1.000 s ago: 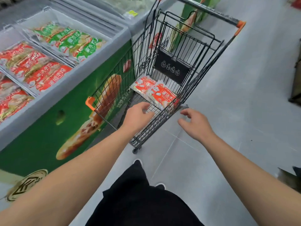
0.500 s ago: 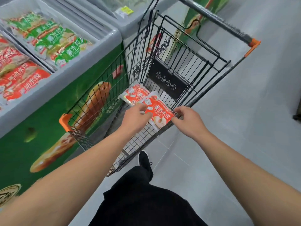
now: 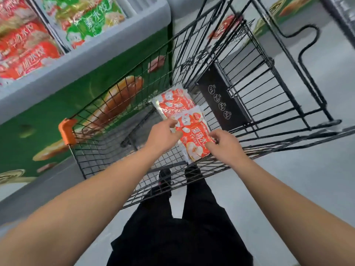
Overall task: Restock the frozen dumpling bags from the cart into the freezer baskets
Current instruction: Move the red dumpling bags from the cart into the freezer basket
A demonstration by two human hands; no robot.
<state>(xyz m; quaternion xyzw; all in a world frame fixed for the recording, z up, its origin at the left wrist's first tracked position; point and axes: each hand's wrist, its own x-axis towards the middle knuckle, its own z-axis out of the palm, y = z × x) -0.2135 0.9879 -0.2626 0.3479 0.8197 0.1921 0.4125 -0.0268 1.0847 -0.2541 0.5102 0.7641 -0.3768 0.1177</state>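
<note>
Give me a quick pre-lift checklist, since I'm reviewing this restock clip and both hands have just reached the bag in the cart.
1. Left hand on the near red bag: ok, fingers touch its left edge.
2. Right hand on the same bag: ok, fingers curl at its right edge.
3. Grip firm enough to lift: cannot tell, fingertips only partly visible.
4. Far red bag free of the lift: not ok, the near bag overlaps it.
5. Cart open above the bags: ok.
6. Room in the red-bag freezer basket: cannot tell, only partly in view.
</note>
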